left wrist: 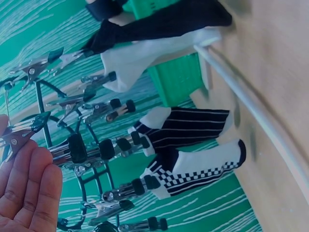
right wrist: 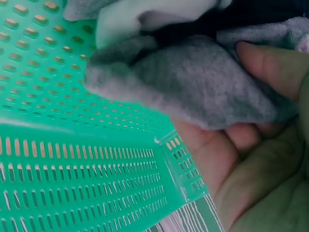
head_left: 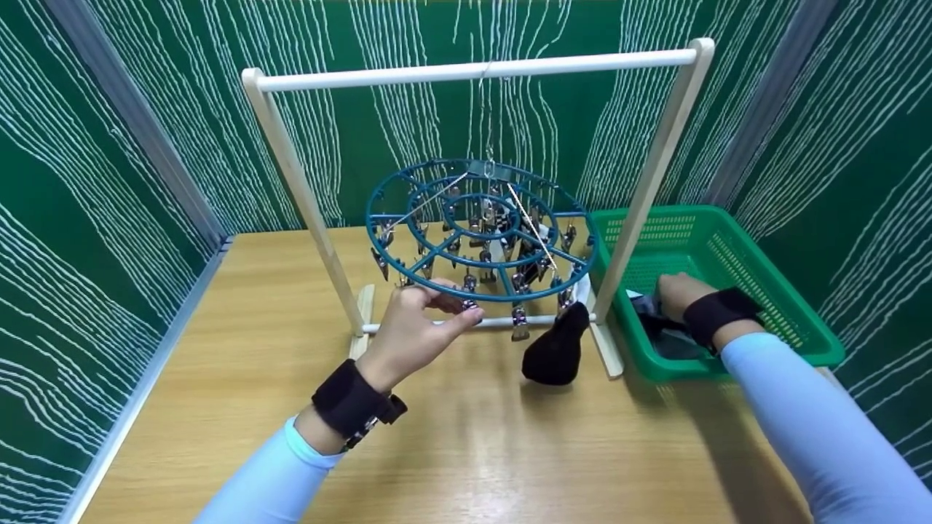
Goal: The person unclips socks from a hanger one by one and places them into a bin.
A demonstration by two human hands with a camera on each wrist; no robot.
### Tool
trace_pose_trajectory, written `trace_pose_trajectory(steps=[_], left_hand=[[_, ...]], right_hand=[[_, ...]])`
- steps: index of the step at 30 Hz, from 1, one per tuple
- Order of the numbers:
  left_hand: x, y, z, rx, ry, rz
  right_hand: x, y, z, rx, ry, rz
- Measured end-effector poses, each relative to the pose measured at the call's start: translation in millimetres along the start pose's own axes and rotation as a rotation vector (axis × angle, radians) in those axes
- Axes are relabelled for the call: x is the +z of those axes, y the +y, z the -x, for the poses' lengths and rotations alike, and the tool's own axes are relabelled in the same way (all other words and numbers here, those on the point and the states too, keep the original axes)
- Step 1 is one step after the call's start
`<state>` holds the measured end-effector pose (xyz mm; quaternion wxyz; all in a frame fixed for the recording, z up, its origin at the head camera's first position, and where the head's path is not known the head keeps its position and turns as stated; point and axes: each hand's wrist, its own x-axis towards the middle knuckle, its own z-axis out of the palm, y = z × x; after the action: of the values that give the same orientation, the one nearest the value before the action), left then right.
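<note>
Hands: both are occupied; from my remote seat I see the left hand (head_left: 419,327) pinching a clip (left wrist: 19,135) and the right hand (head_left: 682,293) grasping grey cloth (right wrist: 193,82).
Clip: it sits on the near edge of the blue-green round hanger (head_left: 502,297); I judge the pinch steadies it, since the hanger would likely swing freely, but I cannot tell whether its mouth is parted.
Grey cloth: it is inside the green basket (head_left: 666,370), between thumb and fingers, bunched rather than laid flat, probably because it lies among other fabric.
Basket: it stands on the desk (head_left: 182,407) just beside the wooden stand (head_left: 660,164), on the right-hand side, which I think keeps its contents within that arm's reach.
Hanger: it is suspended from the stand's top bar, apparently so that the clips dangle clear of the desk.
Hung socks: black (head_left: 555,356), white (left wrist: 169,53), striped (left wrist: 193,125) and checked (left wrist: 207,166) ones hang below the hanger, spaced, I suppose, to prevent crowding.
</note>
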<state>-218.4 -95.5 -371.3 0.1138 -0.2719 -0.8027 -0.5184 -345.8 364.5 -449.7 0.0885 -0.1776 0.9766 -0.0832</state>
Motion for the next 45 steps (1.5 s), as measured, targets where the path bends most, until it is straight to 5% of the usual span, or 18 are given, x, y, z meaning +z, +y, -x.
trace_pose_trajectory(steps=[8, 23, 37, 45], left_hand=[[0.6, -1.6, 0.6, 0.008, 0.003, -0.012], [0.6, -3.4, 3.4, 0.011, 0.009, -0.013], [-6.0, -4.5, 6.8, -0.008, 0.022, -0.045], [-7.1, -7.0, 7.6, -0.029, 0.014, -0.069]], right_hand=[[-5.5, 15.6, -1.8, 0.031, -0.050, -0.088], [-64.4, -21.2, 25.2, 0.034, 0.021, -0.142], [-101.6, -85.9, 67.9, -0.036, 0.329, -0.171], [-94.4, -126.8, 78.6, -0.307, 0.578, -0.135]])
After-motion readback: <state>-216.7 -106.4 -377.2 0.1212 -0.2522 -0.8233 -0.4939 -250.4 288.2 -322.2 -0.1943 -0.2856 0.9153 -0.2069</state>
